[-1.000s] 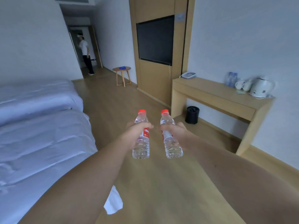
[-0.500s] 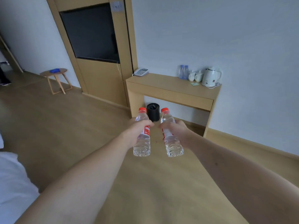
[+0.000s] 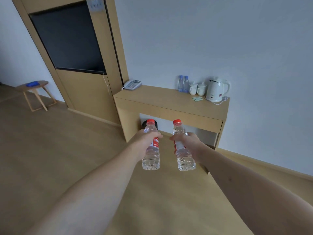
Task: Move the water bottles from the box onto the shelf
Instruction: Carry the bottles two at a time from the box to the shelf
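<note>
Both arms out in front, one bottle per hand. My left hand point(image 3: 147, 139) is wrapped closed around the left bottle point(image 3: 151, 150) at the label band, fingers point(image 3: 156, 135) curled over the front; my right hand point(image 3: 187, 142) is closed the same way on the right bottle point(image 3: 183, 150), thumb across the label. Both bottles are upright, red caps up, apart from each other, hanging in the air over the wood floor point(image 3: 59, 150). They look full, so some weight in each, I'd guess; thin clear plastic, likely flexes if squeezed and smooth below the label, so mid-body at the label is the right hold, not the cap. Ahead, the shelf point(image 3: 169, 99) against the wall is well apart from my hands. On it: phone point(image 3: 132, 84) at the left, two blue-capped bottles point(image 3: 183, 83), cups point(image 3: 197, 88) and kettle point(image 3: 217, 89) at the right. Bare middle stretch looks like the spot. The box isn't in view.
</note>
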Available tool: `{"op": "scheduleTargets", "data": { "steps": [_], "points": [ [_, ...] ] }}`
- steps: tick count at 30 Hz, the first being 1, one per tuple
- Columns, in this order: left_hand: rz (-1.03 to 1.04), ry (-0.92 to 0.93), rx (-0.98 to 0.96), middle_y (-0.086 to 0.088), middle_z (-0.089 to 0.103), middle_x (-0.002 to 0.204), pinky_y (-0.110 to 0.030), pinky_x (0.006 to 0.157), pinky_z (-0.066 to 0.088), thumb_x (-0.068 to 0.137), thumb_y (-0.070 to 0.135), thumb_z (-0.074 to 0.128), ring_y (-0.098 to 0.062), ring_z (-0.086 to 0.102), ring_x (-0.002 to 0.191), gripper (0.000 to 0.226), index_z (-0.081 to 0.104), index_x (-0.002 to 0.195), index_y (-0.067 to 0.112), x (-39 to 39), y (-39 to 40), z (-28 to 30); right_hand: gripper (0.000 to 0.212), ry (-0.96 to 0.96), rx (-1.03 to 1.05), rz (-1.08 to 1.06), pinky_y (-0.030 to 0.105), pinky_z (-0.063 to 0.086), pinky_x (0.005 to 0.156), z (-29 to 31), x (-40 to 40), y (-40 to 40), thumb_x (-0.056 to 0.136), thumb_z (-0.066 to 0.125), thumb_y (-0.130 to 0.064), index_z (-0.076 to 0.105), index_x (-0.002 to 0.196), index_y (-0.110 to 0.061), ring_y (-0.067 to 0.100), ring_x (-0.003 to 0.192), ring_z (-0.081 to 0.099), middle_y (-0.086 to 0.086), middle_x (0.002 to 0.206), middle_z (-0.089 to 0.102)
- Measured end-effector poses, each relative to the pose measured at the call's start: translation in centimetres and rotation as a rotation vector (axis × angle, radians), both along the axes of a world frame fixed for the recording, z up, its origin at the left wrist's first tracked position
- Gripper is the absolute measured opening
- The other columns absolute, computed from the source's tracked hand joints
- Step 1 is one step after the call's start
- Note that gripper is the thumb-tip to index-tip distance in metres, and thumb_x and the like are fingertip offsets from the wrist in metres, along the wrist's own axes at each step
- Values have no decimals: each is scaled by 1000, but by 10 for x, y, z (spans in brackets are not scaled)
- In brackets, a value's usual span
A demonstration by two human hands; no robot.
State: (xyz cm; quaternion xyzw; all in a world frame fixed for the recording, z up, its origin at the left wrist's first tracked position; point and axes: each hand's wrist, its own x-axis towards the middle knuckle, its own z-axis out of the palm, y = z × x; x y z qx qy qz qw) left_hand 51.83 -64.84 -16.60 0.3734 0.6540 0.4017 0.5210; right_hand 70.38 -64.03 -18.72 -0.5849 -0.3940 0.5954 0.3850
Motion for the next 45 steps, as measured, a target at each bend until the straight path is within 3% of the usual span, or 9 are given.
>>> {"op": "scheduleTargets", "data": {
  "steps": [4,11,15,19,24,29,33,37,45],
  "points": [
    [-17,-24,-21,-14,66,86,-23,41,49,75,13,84,-23,63,53,33,60,98,16,21,68,0,58,-14,-14,8,33,57,55,4,13,75,72,87,-25,55,118,-7,31,68,69,20,110,66],
    [-32,-10,-52,-13,69,87,-28,51,55,73,21,88,-25,67,55,35,65,99,17,17,179,-7,71,5,-22,-17,53,57,93,-7,11,176,67,92,-40,56,119,-9,36,101,69,17,112,68],
    [-64,-39,-37,-14,69,96,-29,52,57,73,30,90,-28,68,66,46,64,108,15,6,248,-17,74,28,-19,-18,48,57,89,-15,0,236,72,85,-57,60,118,-5,31,84,68,13,94,67],
    [-102,-129,-30,-17,69,98,-40,72,60,76,49,88,-33,68,77,55,62,109,13,-15,329,-23,84,33,-1,-51,51,56,93,-18,-22,310,73,81,-63,56,126,-2,33,87,67,15,100,65],
    [-145,-177,-63,-14,67,93,-34,61,59,78,70,75,-27,68,72,69,62,113,12,-50,434,-22,86,37,-20,-113,49,58,85,-11,-56,402,80,75,-63,51,133,-1,29,77,66,17,99,64],
    [-252,-157,-67,-16,68,99,-32,57,59,81,56,80,-28,69,75,59,61,120,14,-84,530,-20,75,28,-36,-139,39,58,65,-5,-83,482,84,73,-58,53,130,-3,27,66,66,17,93,64],
    [-297,-165,-73,-19,68,109,-46,78,62,82,50,81,-32,71,86,59,57,124,16,-93,589,-24,62,41,-43,-164,34,58,58,-5,-90,539,88,71,-52,56,126,-6,25,60,66,13,83,65],
    [-284,-185,-59,-23,70,104,-55,85,61,79,43,86,-34,70,80,57,60,120,13,-99,645,-29,58,63,-56,-192,35,58,62,-12,-91,600,88,70,-52,56,123,-7,27,64,66,14,84,66],
    [-243,-178,-5,-18,76,100,-48,80,62,74,30,91,-32,74,78,56,68,120,7,-89,780,-40,47,-42,49,-137,39,60,75,-35,-70,741,84,76,-36,60,124,-18,29,94,72,14,113,70]
  ]
}}
